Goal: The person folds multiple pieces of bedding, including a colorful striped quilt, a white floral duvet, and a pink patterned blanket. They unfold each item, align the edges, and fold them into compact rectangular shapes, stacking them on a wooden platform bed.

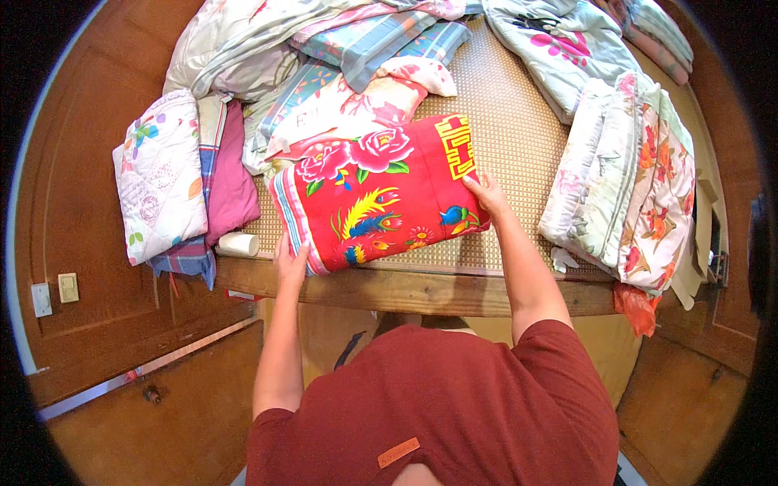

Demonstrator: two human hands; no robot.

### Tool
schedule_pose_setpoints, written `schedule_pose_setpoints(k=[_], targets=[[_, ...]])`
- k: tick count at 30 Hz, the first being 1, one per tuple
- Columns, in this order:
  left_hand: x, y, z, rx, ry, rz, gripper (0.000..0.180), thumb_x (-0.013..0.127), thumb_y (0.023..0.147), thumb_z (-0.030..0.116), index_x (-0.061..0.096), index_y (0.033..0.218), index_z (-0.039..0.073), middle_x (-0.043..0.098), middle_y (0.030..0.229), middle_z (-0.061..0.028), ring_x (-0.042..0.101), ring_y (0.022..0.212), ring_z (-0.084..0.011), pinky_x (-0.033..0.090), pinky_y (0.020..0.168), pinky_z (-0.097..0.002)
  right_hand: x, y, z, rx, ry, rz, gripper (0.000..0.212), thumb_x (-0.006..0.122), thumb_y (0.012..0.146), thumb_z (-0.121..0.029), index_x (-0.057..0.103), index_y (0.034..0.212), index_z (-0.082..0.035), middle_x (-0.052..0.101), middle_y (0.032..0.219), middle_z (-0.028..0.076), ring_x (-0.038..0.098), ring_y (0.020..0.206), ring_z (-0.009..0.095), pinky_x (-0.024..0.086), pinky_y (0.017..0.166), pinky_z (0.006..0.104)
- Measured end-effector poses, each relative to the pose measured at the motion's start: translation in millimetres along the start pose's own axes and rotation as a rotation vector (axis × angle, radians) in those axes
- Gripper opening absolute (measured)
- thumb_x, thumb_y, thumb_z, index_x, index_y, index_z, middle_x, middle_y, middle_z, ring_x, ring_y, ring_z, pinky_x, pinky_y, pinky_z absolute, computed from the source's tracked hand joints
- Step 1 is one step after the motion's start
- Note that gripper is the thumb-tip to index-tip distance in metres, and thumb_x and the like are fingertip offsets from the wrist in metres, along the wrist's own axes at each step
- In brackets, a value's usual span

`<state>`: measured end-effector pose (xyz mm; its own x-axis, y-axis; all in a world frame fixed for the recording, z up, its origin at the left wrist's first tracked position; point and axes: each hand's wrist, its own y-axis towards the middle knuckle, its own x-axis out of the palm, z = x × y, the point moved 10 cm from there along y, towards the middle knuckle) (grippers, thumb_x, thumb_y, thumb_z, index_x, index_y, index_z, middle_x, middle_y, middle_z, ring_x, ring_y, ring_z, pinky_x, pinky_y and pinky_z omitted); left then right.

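A folded red bed sheet with pink peonies, a feather pattern and yellow figures lies tilted at the near middle of the bed. My left hand grips its lower left corner, by a striped edge. At the right edge, my right hand has its thumb on top and its other fingers hidden beneath. Just behind the red sheet lies a cream and pink flowered cloth, partly covered by it.
Folded quilted white bedding and a magenta cloth lie at left, near a white roll. Folded floral bedding stands right. Blue-green bedding lies behind. A wooden edge borders the woven mat.
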<state>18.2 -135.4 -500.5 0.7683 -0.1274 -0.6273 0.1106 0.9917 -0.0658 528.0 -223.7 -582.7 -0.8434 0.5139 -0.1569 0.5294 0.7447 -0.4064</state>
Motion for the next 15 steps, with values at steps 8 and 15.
schedule_pose_setpoints(k=[8, 15], targets=[[37, -55, -21, -0.657, -0.359, -0.256, 0.043, 0.056, 0.081, 0.041, 0.047, 0.113, 0.014, 0.057, 0.097, -0.0038, 0.055, 0.083, -0.0166, 0.047, 0.061, -0.0363, -1, -91, 20, 0.165, 0.281, -0.279, 0.049, 0.064, 0.078, -0.022, 0.047, 0.117, 0.002, 0.058, 0.105, 0.009, 0.057, 0.091, 0.017, 0.045, 0.080, 0.0304], [101, -101, 3, -0.361, -0.420, -0.419, 0.044, 0.059, 0.083, 0.030, 0.049, 0.117, 0.004, 0.058, 0.104, -0.0070, 0.053, 0.093, -0.0145, 0.042, 0.082, -0.0286, -125, -176, 103, 0.393, 0.341, -0.094, 0.045, 0.062, 0.079, -0.023, 0.050, 0.115, 0.002, 0.058, 0.106, 0.011, 0.058, 0.092, 0.019, 0.045, 0.082, 0.0325]])
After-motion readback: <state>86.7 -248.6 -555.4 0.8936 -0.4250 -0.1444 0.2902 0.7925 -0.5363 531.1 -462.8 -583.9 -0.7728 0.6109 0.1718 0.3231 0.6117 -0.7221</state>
